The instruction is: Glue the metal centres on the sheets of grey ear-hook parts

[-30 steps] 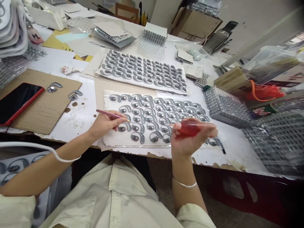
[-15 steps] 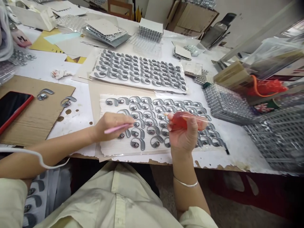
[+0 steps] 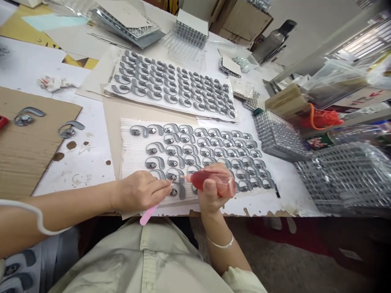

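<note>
My right hand [image 3: 214, 189] is wrapped round a clear squeeze bottle [image 3: 210, 182] of red liquid, held sideways with its thin nozzle pointing left. The nozzle tip is close to a grey ear-hook earphone piece [image 3: 174, 176] in the near left part of the front sheet; whether they touch I cannot tell. Closed on a pink stick-like tool [image 3: 148, 215] with a flat rounded end, my left hand [image 3: 142, 190] has its fingertips beside that same piece. The tool's other end is hidden by the fingers. Rows of similar pieces lie on the white ribbed sheet [image 3: 134, 152].
Behind lies a second sheet of ear-hook pieces [image 3: 171, 83]. Two loose pieces rest on brown cardboard [image 3: 27, 150] at left. Wire-like grey racks [image 3: 342, 177] and a clear-sided stack [image 3: 277, 134] stand at right. A crumpled tissue [image 3: 51, 83] lies at left.
My right hand has brought the bottle left and nearer, to the near left pieces. My left hand has lowered, and the pink tool now points down toward me. The view has shifted right.
</note>
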